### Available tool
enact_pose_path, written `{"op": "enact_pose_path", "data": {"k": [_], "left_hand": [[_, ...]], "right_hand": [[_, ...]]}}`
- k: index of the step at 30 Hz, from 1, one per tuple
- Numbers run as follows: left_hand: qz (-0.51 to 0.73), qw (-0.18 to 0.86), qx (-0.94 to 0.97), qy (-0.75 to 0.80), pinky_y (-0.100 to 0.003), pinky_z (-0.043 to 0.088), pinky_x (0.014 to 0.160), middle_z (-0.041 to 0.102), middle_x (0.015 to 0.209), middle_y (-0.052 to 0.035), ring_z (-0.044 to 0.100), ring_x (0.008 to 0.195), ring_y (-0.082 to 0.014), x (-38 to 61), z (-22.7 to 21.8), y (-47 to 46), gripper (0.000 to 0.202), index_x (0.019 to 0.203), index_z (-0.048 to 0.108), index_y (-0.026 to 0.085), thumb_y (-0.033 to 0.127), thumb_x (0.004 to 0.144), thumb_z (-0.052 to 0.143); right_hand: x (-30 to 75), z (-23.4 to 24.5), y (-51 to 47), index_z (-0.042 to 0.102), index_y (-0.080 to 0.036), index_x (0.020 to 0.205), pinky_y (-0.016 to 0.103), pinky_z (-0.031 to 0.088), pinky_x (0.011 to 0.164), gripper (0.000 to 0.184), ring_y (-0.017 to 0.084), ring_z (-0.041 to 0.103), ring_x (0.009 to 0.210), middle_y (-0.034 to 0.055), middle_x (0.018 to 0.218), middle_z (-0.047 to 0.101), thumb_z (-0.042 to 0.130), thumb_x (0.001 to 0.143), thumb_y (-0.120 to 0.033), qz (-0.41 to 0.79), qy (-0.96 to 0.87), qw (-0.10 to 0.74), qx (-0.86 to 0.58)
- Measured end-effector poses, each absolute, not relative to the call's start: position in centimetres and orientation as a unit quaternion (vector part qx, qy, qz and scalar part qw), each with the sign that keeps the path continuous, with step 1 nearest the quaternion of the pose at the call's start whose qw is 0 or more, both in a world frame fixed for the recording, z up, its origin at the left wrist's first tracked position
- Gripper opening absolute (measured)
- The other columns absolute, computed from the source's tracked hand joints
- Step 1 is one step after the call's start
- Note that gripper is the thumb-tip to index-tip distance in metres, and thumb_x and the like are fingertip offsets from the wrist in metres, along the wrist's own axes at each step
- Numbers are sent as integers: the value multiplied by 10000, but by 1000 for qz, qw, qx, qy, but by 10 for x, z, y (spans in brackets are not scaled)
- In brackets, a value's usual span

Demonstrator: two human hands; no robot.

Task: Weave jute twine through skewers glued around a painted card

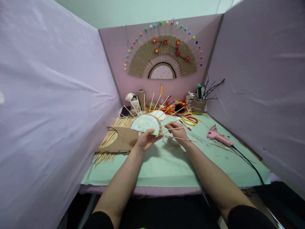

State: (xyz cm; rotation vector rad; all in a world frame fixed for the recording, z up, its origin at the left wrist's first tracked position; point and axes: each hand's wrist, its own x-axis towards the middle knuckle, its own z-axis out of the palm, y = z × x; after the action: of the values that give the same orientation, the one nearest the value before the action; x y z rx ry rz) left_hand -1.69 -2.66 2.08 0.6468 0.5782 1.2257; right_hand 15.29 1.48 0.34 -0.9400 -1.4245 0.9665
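My left hand [145, 140] grips the lower edge of a half-round paper fan piece [145, 123] with thin wooden skewers [152, 101] fanning out from its rim. It is lifted above the green table mat [166, 165]. My right hand [176, 130] is closed at the piece's right side, pinching jute twine among the skewers there. A loose coil of the twine [172, 142] lies on the mat just under my right hand. One skewer points right past my right wrist.
A brown cardboard fan with many skewers [116, 141] lies left. A pink glue gun [218, 136] with black cord lies right. Scissors [189, 121], pipe cleaners, jars and a pen pot [199, 103] sit at the back. A finished fan [163, 55] hangs on the wall.
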Motion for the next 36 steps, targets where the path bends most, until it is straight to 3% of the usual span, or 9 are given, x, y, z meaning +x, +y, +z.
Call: {"op": "enact_pose_path", "data": {"k": [6,15,22,25,29,32,36], "left_hand": [[586,711,279,269,-412,505,895,689,870,-41,639,783,-160,-22,23,-23,238,941,614,158,113,708,630],[647,685,236,239,-314,550,797,691,825,-34,647,785,-144,-26,26,-16,257,969,603,136,85,717,605],[636,678,252,268,-326,561,777,688,812,-25,643,755,-140,-26,22,-15,200,887,595,131,80,697,630],[618,687,262,279,-335,560,776,686,803,-22,640,743,-138,-25,22,-17,210,899,592,138,77,701,625],[579,720,263,276,-321,560,748,691,820,-28,649,736,-143,-27,24,-22,215,909,588,148,88,705,620],[519,762,271,276,-308,564,685,696,816,-51,660,725,-164,-27,20,-26,224,919,587,132,95,699,612],[425,809,314,257,-323,562,624,702,846,-64,668,717,-193,-21,12,-31,327,988,581,129,91,666,628]], "right_hand": [[175,10,22,641,-171,709,254,364,537,239,108,438,560,-6,598,542,689,673,-402,413,-614,547,-391],[216,18,35,607,-226,759,228,398,547,219,66,368,493,-65,554,437,759,632,-322,554,-462,636,-275],[221,26,28,612,-261,766,266,454,622,200,60,355,489,-54,649,541,756,633,-302,561,-447,663,-213],[224,23,33,603,-255,766,257,447,598,220,58,385,496,-56,669,566,762,617,-284,571,-415,670,-231],[221,11,43,584,-217,752,246,423,542,268,62,452,497,-40,672,595,777,580,-285,603,-400,607,-328],[208,2,47,588,-193,729,232,367,489,265,67,437,480,-29,631,586,769,561,-291,558,-440,593,-379],[192,-1,46,616,-176,729,225,313,475,195,78,419,503,-19,611,576,716,601,-283,403,-494,643,-423]]}}
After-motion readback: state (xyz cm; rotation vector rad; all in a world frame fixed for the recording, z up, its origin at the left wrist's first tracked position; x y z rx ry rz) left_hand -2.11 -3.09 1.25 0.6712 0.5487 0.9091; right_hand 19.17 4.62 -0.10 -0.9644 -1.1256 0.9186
